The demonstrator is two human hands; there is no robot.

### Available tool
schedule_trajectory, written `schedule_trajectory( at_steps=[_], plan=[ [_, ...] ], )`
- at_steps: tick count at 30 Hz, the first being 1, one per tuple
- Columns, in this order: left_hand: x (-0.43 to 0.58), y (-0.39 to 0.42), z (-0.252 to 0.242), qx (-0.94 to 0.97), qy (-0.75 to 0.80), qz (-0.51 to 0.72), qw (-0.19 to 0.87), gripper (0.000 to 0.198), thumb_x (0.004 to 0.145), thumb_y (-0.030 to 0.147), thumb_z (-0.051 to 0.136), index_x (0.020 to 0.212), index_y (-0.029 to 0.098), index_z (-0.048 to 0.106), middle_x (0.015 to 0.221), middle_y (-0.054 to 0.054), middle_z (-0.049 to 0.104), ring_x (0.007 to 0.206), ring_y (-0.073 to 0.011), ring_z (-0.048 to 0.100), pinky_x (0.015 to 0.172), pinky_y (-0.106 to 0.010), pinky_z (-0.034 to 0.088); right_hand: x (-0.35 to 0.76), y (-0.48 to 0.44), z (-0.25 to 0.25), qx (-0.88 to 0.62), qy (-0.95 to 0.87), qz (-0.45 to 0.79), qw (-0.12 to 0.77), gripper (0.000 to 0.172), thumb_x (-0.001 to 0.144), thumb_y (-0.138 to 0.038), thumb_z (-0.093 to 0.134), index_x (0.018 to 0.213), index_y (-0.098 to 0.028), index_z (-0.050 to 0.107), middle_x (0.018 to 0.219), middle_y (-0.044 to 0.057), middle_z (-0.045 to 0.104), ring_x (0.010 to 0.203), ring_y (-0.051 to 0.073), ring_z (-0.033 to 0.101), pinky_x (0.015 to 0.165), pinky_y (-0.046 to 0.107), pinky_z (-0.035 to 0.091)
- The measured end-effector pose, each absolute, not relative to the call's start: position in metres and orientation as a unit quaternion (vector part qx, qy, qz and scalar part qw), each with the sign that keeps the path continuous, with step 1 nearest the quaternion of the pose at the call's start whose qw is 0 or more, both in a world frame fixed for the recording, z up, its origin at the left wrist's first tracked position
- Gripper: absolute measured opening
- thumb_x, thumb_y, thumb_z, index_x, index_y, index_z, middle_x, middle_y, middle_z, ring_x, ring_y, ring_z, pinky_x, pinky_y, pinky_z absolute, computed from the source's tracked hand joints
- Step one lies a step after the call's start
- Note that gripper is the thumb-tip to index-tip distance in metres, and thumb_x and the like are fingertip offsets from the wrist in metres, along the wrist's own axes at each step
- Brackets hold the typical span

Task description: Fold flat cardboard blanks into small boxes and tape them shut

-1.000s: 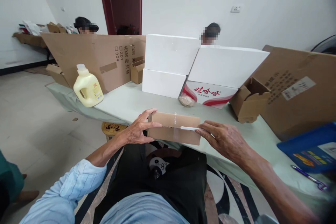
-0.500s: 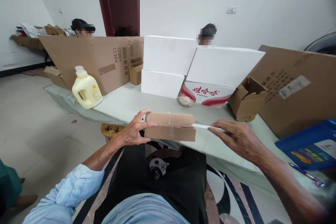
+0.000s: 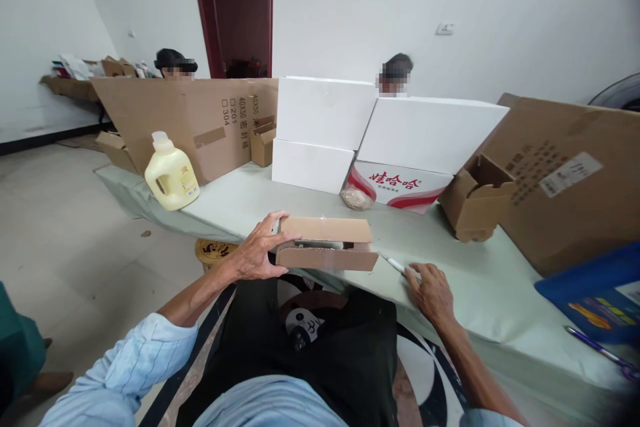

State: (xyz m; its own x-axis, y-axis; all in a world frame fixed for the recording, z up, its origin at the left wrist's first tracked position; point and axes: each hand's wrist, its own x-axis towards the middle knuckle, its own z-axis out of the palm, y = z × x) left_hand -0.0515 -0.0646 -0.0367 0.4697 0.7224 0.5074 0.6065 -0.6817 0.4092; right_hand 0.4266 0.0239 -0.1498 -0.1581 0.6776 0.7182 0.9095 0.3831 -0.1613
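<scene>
A small flat cardboard box (image 3: pixel 325 243) lies at the near edge of the pale green table (image 3: pixel 450 280), its top flaps slightly parted along the taped seam. My left hand (image 3: pixel 257 248) grips the box's left end, thumb on top. My right hand (image 3: pixel 431 289) rests on the table to the right of the box, fingers closed around a thin white knife-like tool (image 3: pixel 395 264) whose tip points toward the box.
White boxes (image 3: pixel 325 127), a red-printed carton (image 3: pixel 400 183) and large brown cartons (image 3: pixel 560 173) line the table's back. An open small carton (image 3: pixel 475 197) sits right of centre, a yellow jug (image 3: pixel 171 173) at left, a blue tray (image 3: pixel 595 290) and a pen (image 3: pixel 597 347) at right. Two people sit behind the cartons.
My right hand drew the white tool out of the box's seam to the right and lowered onto the table. The box's flaps now gape slightly. My left hand stayed on the box.
</scene>
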Motion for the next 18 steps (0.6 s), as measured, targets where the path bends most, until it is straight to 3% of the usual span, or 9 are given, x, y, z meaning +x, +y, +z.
schedule_trajectory(
  at_steps=[6, 10, 18],
  plan=[
    [-0.05, -0.065, -0.035, 0.859, 0.389, 0.324, 0.081, 0.079, 0.069, 0.015, 0.089, 0.143, 0.028, 0.064, 0.16, -0.016, 0.032, 0.151, -0.041, 0.04, 0.118, -0.058, 0.047, 0.346, 0.003, -0.074, -0.441, -0.731, -0.13, 0.504, 0.022, 0.102, -0.037, 0.057, 0.112, -0.022, 0.07, 0.109, 0.013, 0.069, 0.104, 0.029, 0.065, 0.091, 0.047, 0.054],
    [-0.05, -0.065, -0.033, 0.858, 0.396, 0.316, 0.078, 0.078, 0.069, 0.016, 0.089, 0.141, 0.028, 0.065, 0.159, -0.016, 0.034, 0.149, -0.0404, 0.043, 0.117, -0.057, 0.048, 0.295, -0.025, -0.029, -0.355, -0.804, -0.121, 0.462, 0.024, 0.098, -0.033, 0.066, 0.12, -0.025, 0.07, 0.117, 0.013, 0.07, 0.107, 0.031, 0.065, 0.099, 0.053, 0.05],
    [-0.049, -0.064, -0.033, 0.86, 0.396, 0.313, 0.074, 0.079, 0.07, 0.017, 0.088, 0.143, 0.028, 0.063, 0.16, -0.016, 0.032, 0.149, -0.0402, 0.043, 0.118, -0.058, 0.047, 0.265, -0.042, -0.027, -0.303, -0.875, -0.1, 0.364, 0.015, 0.103, -0.03, 0.061, 0.113, -0.023, 0.07, 0.105, 0.01, 0.073, 0.098, 0.027, 0.061, 0.087, 0.043, 0.049]
  ],
)
